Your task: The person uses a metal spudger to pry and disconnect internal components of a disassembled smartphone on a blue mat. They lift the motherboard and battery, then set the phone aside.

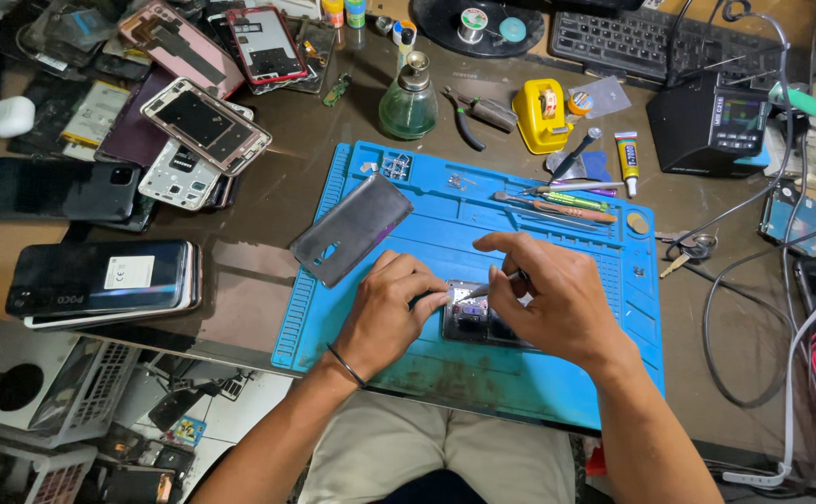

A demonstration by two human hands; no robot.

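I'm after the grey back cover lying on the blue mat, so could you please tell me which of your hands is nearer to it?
Left. The left hand sits just below and right of the back cover, holding the opened phone. The right hand is farther right, holding a thin tool.

Both forearms reached up from the lower edge of the view and met over the blue mat [408, 373]. The left hand [385, 313] lay palm down near the mat's middle, fingers curled inward, fingertips pressed together at its right side; a thin dark band circled its wrist. The right hand [557, 299] sat just to the right of it, knuckles raised, index finger stretched leftward, thumb and fingers pinched closed round a thin tool, the wrist bent slightly.
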